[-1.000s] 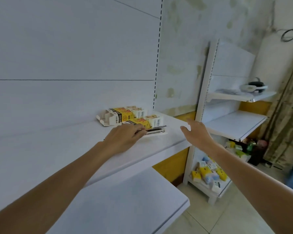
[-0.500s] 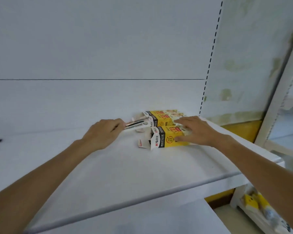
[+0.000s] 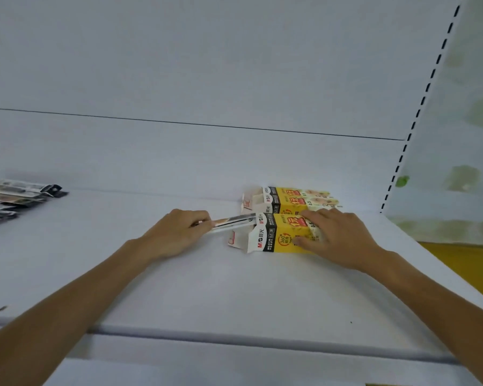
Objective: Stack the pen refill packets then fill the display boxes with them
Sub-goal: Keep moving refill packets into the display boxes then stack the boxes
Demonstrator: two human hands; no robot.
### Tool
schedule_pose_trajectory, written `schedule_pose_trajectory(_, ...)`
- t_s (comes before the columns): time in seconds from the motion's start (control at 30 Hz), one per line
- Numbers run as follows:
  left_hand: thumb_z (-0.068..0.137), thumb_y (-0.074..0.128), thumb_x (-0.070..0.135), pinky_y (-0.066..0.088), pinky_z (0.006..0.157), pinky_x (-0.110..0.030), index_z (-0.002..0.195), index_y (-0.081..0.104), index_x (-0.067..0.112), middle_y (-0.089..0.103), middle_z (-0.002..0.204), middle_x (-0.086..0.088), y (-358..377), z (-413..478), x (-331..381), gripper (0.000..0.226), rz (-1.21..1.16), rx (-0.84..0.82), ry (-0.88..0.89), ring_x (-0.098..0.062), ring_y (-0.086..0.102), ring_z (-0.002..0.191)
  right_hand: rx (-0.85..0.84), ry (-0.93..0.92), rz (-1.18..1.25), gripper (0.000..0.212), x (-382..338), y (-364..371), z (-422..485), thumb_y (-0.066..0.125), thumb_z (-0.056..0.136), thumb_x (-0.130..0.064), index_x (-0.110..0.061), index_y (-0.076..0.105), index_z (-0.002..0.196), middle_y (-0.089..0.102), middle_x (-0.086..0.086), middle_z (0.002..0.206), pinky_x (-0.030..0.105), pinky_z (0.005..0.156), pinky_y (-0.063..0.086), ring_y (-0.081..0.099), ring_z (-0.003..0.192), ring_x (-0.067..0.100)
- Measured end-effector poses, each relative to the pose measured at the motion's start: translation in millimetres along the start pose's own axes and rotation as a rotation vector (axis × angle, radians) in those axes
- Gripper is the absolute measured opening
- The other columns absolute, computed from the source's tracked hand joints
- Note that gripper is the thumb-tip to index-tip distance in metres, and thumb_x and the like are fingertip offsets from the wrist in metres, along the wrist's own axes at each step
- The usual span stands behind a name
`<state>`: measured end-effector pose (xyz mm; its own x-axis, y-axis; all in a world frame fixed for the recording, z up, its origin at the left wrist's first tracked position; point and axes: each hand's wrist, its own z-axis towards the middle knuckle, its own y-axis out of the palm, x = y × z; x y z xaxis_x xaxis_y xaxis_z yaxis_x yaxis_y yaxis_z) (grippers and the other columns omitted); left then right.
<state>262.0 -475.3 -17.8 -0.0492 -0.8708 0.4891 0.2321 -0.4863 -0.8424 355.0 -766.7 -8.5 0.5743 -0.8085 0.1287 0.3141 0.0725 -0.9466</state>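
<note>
Two yellow, black and white display boxes lie on their sides on the white shelf (image 3: 234,288), open ends facing left. My right hand (image 3: 335,235) rests on top of the near box (image 3: 279,235), thumb against its front side. My left hand (image 3: 179,232) grips a bundle of pen refill packets (image 3: 234,222) whose far end is at the near box's open mouth. The far box (image 3: 293,197) stands right behind it. A pile of more refill packets (image 3: 14,199) lies at the shelf's far left.
The shelf's back panel rises right behind the boxes. A slotted upright (image 3: 418,107) marks the shelf's right end, with a stained wall beyond. The shelf's front edge (image 3: 234,337) runs across below my forearms.
The view has swung left and closed in on the shelf. My right hand came down onto the near box. My left hand lifted the packets and brought their tip to the box's open end.
</note>
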Motion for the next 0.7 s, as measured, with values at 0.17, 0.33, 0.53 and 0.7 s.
schedule_pose_trajectory(0.17,0.095,0.041,0.033,0.031,0.059,-0.029,0.079,0.055,0.021,0.052,0.067,0.0,2,2,-1,0.024,0.008,-0.028,0.01,-0.015,0.044,0.062,0.052,-0.014,0.0,0.097,1,4,3,0.001,0.058,-0.079,-0.034,0.034,0.137,0.054,-0.009,0.124,0.03,0.09,0.034,0.048,0.115,0.013)
schedule_pose_trajectory(0.33,0.091,0.039,0.04,0.032,0.058,-0.031,0.069,0.047,0.027,0.047,0.06,0.005,-1,2,-8,0.027,0.104,0.037,-0.017,-0.016,0.044,0.06,0.039,-0.003,0.015,0.087,1,8,2,0.01,0.067,-0.081,-0.036,0.032,0.138,0.051,-0.012,0.129,0.029,0.094,0.031,0.045,0.119,0.012)
schedule_pose_trajectory(0.53,0.083,0.034,0.044,0.031,0.056,-0.027,0.075,0.047,0.024,0.048,0.06,0.004,0,3,-6,0.026,0.235,0.096,0.084,-0.014,0.044,0.061,0.05,0.005,0.016,0.099,0,5,1,-0.003,0.056,-0.079,-0.036,0.03,0.139,0.049,-0.014,0.13,0.028,0.096,0.031,0.043,0.121,0.01)
schedule_pose_trajectory(0.7,0.071,0.031,0.051,0.03,0.054,-0.025,0.063,0.04,0.031,0.048,0.058,0.003,-3,5,-2,0.023,0.234,0.223,0.121,-0.013,0.045,0.06,0.04,0.023,0.028,0.097,-2,5,1,0.002,0.059,-0.08,-0.035,0.031,0.139,0.049,-0.013,0.131,0.029,0.098,0.031,0.043,0.122,0.011)
